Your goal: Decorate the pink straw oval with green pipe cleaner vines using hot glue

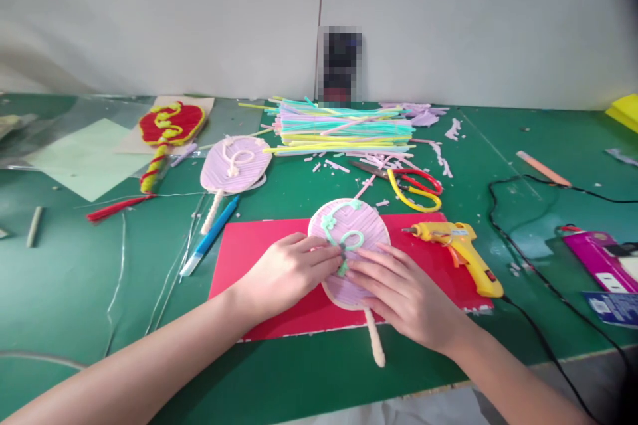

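A round lilac fan [339,289] made of pipe cleaners lies on a red board [269,305], its cream handle pointing towards me. On its face curls a mint-green pipe-cleaner decoration [353,240] with small flower shapes. My left hand [294,272] reaches in from the left, its fingertips closed together at the lower end of the mint-green curl. From the right, my right hand [406,292] lies across the fan's edge and grips it, with fingertips meeting the same green spot. Both thumbs are mostly hidden.
A yellow glue gun [461,249] rests on the board's right side, its cord trailing. Behind are scissors [403,186], a pipe-cleaner bundle [343,129] and lilac scraps. To the left lie another lilac fan [236,169], a blue pen-like tool [212,232] and a red-yellow fan [172,123].
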{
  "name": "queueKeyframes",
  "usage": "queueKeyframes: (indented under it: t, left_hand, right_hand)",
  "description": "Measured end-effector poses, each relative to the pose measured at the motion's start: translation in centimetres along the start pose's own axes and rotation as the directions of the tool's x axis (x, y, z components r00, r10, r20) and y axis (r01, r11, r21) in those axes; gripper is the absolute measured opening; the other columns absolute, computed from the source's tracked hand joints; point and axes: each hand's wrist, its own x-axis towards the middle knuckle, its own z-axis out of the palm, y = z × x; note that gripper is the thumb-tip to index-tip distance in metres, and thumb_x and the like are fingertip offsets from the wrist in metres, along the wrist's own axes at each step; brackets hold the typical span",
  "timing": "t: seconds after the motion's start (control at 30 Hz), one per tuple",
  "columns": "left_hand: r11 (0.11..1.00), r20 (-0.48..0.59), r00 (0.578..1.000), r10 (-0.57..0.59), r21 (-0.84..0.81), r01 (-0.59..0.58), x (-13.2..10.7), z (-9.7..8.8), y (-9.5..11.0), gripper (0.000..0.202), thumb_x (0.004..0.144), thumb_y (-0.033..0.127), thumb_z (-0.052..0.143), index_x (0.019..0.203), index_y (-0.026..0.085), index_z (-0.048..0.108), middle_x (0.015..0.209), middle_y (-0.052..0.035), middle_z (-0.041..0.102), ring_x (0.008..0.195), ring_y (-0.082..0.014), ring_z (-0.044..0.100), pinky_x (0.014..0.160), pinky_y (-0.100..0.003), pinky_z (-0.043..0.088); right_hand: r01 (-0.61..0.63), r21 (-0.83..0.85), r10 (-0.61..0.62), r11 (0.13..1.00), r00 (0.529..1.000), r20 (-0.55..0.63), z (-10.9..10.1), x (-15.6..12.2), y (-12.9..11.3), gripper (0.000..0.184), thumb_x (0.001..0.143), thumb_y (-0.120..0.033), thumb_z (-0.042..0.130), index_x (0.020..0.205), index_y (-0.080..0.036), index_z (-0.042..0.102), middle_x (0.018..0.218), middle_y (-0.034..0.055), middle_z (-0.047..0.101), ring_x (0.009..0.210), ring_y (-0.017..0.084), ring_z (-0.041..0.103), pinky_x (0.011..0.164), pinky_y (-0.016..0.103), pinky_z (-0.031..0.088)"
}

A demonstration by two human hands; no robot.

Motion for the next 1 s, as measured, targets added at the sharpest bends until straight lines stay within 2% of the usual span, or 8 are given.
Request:
queueKeyframes:
  t: [0.33, 0.57, 1.0]
  left_hand:
    - [1.0, 0.01, 1.0, -0.004, -0.007, 0.004, 0.15, 0.0, -0.07, 0.023, 0.094, 0.015, 0.043, 0.099, 0.012, 0.065, 0.103, -0.0078, 0.071, 0.096, -0.0194, 0.065, 0.076, -0.031, 0.054]
    - [1.0, 0.008, 1.0, 0.003, -0.011, -0.003, 0.15, -0.05, -0.14, 0.025, 0.094, 0.015, 0.042, 0.101, 0.011, 0.065, 0.103, -0.0089, 0.071, 0.096, -0.0194, 0.065, 0.076, -0.032, 0.054]
    - [1.0, 0.022, 1.0, -0.02, -0.023, 0.021, 0.08, 0.04, -0.1, 0.025, 0.094, 0.017, 0.042, 0.101, 0.013, 0.065, 0.103, -0.0094, 0.071, 0.097, -0.0192, 0.064, 0.078, -0.032, 0.054]
  right_hand:
    - [-0.008, 0.003, 0.008, 1.0, 1.0, -0.024, 0.12, 0.0, -0.03, 0.03, 0.092, -0.017, 0.046, 0.117, -0.016, 0.062, 0.117, 0.005, 0.067, 0.119, 0.018, 0.053, 0.102, 0.039, 0.042]
    - [-0.025, 0.008, 0.025, 1.0, 1.0, -0.001, 0.36, -0.23, -0.06, 0.034, 0.092, -0.019, 0.046, 0.124, -0.016, 0.058, 0.122, 0.0061, 0.064, 0.122, 0.018, 0.051, 0.105, 0.04, 0.04]
    - [0.002, 0.01, -0.002, 1.0, 0.999, 0.033, 0.27, -0.11, -0.04, 0.034, 0.09, -0.02, 0.049, 0.121, -0.016, 0.059, 0.118, 0.0067, 0.065, 0.122, 0.02, 0.049, 0.104, 0.041, 0.04]
